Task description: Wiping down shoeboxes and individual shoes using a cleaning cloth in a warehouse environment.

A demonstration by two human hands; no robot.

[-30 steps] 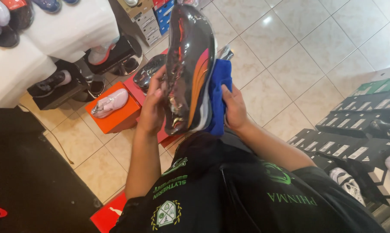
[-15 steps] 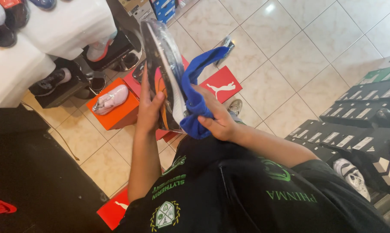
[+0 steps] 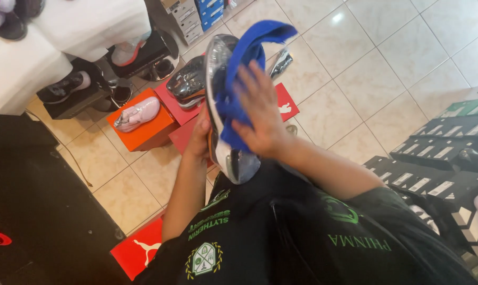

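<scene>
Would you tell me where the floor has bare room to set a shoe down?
Free: the tiled floor between the red box and the stacked dark boxes. Crowded: around the orange box and white display stand.
</scene>
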